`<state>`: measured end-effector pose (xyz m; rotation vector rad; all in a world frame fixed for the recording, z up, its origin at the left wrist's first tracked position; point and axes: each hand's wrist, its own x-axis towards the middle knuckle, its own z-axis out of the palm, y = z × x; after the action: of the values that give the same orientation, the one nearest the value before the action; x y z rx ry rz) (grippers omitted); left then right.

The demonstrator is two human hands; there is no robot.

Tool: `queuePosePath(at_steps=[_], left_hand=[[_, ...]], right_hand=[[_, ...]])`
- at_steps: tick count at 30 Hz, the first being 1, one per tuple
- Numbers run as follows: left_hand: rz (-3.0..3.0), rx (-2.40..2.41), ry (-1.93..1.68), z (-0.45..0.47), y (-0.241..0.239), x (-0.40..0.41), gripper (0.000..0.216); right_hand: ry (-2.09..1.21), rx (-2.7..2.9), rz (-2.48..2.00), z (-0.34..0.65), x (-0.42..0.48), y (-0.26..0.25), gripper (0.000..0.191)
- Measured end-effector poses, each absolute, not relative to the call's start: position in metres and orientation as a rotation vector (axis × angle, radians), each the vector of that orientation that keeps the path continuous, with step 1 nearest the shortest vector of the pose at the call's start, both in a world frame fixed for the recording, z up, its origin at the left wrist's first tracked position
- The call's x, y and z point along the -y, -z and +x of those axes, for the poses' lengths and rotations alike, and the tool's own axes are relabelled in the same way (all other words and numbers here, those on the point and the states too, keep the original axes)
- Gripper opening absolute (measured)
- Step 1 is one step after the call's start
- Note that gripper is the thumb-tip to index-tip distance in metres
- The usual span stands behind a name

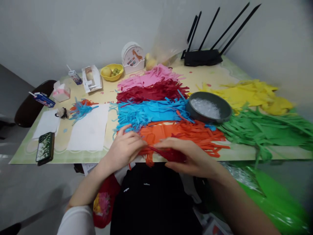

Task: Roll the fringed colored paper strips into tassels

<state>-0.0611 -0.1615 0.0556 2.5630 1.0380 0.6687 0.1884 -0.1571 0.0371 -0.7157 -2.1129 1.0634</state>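
Note:
My left hand [126,146] and my right hand [189,156] meet at the table's near edge over a pile of orange paper strips [188,133]. Both hands have their fingers closed on a dark red paper strip [168,153] stretched between them. Behind the orange pile lie piles of blue strips [149,112], dark red strips [151,92] and pink strips [149,77]. A grey bowl [221,114] with clear white bits in it stands just right of the blue pile.
Green strips [264,130] and yellow strips [254,94] cover the right side. On the left lie white sheets [89,129], a phone [45,147], a small blue-orange strip bundle [80,109], drink cartons, a tissue box. At the back: yellow fruit bowl [111,72], router [202,57].

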Motion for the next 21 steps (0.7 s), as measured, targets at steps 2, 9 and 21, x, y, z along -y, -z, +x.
queuePosePath(at_steps=[2,9,21], left_hand=[[2.801,-0.965,-0.786,-0.066,-0.048,0.163,0.021],[2.823,-1.04,-1.058,-0.067,-0.028,0.17,0.023],[1.551,-1.237,-1.363,-0.02,-0.019,0.184,0.015]], right_hand=[[-1.251,1.98,-0.828,0.184,0.154,-0.035,0.031],[-1.883,1.431,-0.767,0.146,0.162,-0.02,0.03],[-1.501,1.321,-0.79,0.132,0.171,-0.023,0.024]])
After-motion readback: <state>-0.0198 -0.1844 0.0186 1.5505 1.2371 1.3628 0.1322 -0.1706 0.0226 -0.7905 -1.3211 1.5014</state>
